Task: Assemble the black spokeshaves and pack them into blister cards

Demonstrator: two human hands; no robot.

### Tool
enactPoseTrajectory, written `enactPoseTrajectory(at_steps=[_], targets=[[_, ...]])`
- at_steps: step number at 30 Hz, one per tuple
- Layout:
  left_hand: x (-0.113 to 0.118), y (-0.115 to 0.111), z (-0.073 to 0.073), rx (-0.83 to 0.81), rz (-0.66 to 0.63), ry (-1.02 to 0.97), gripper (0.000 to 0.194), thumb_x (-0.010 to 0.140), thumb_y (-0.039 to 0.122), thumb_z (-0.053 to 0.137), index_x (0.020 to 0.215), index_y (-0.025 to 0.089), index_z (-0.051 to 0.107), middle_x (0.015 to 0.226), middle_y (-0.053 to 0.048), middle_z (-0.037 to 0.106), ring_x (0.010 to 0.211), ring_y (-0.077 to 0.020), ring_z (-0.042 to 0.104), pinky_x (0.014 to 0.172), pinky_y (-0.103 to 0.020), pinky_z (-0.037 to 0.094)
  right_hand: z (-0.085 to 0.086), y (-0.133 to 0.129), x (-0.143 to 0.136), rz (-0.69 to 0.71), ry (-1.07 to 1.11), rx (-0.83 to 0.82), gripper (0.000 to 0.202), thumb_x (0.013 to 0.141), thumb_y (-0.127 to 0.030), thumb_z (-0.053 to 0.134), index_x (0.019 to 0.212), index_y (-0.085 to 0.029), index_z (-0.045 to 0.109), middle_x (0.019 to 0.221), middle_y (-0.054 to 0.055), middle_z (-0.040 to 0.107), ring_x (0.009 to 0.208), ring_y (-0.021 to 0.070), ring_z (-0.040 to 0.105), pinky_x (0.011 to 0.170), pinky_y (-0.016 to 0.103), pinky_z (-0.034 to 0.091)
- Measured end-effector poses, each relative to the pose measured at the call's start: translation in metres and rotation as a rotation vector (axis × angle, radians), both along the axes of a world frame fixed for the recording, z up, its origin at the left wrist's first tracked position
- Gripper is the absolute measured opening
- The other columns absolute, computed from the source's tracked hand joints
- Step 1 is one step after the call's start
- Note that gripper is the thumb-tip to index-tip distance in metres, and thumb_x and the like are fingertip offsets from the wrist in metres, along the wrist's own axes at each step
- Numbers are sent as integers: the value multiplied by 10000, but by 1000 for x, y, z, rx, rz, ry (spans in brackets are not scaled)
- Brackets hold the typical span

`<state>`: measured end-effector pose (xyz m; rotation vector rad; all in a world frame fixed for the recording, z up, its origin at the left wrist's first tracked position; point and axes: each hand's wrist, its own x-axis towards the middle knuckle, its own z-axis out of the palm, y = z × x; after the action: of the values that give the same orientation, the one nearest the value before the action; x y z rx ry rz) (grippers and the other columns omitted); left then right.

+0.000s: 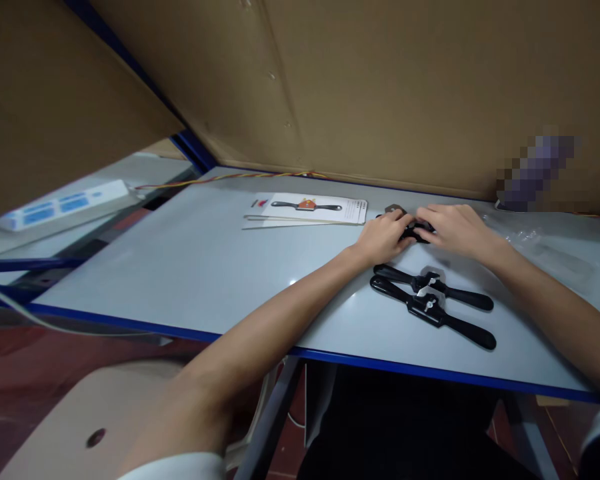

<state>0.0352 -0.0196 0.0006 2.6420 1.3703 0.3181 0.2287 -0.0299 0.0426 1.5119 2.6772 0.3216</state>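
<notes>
My left hand and my right hand are close together towards the back of the table, fingers curled round a black spokeshave. Much of that tool is hidden by the fingers; a dark plate-like part shows above it. In front of my hands lie two more black spokeshaves, a farther one and a nearer one. They rest side by side on the tabletop, each with a metal blade and bright wing-shaped screws in the middle.
Left of my hands lies a small stack of printed cards picturing a spokeshave. Clear plastic wrapping lies beyond my right forearm. A brown panel closes off the table's back. A white power strip sits at left, above a stool.
</notes>
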Motion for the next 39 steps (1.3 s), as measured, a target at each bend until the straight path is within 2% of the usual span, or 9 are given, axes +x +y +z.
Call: enactPoseTrajectory(at_steps=[5,8,12,16,20,23,27,34,39], targets=[[0,1,-3,10,-3,-16,461,1064,358,575,1500,209,565,1379,-135,651,1248,-319,659,943,-415,558,-1,-1,-5,-46,17,-43,341,1058,-282,409,1050,-202,740,1065,116,807,888,265,702,650,369,256],[0,1,-1,2,-2,-13,479,1061,346,582,1521,213,558,1376,-137,655,1262,-325,656,968,-430,558,2,-1,-6,-115,20,-56,328,1033,-285,423,1083,-209,738,1040,117,811,862,265,694,642,369,250],[0,0,0,-5,8,3,464,1068,341,575,1505,188,575,1386,-146,652,1265,-327,663,975,-430,559,6,-1,-2,-48,7,-78,325,1028,-264,417,1133,-210,720,1125,111,802,897,259,690,648,366,255],[-1,1,-1,8,-8,-16,481,1068,347,580,1524,198,555,1403,-131,652,1282,-318,655,980,-418,555,6,0,3,20,-39,-149,308,1036,-279,433,1025,-201,731,1047,107,796,839,244,676,651,363,286],[-2,2,-3,12,-14,-35,450,1060,340,578,1488,200,576,1379,-132,663,1265,-312,658,954,-400,550,0,3,2,71,-62,-102,300,1047,-299,460,1005,-204,742,1031,104,795,813,241,673,644,365,289],[-3,2,-3,13,-9,-31,412,1057,347,575,1434,186,609,1339,-139,673,1230,-314,669,927,-396,547,-5,6,0,78,-32,-16,289,1056,-337,487,1061,-203,743,1050,113,790,835,253,678,640,365,277],[-2,2,-2,10,-4,-26,439,1050,344,589,1467,204,593,1335,-128,678,1223,-315,673,939,-404,545,-6,7,1,45,-7,62,330,1081,-309,423,1145,-189,724,1112,132,786,856,259,686,641,373,242],[-1,2,-2,2,-4,-43,463,1055,339,593,1497,205,576,1364,-126,670,1242,-309,670,953,-401,549,0,0,3,78,-43,-97,279,1057,-248,445,1043,-179,714,1087,122,799,851,244,693,659,365,278],[-1,2,-3,8,-1,-38,421,1053,341,582,1445,186,604,1353,-129,678,1222,-311,677,937,-404,553,-7,3,-2,114,-94,-41,276,1073,-280,460,1092,-183,718,1101,122,807,844,251,693,645,369,264]])
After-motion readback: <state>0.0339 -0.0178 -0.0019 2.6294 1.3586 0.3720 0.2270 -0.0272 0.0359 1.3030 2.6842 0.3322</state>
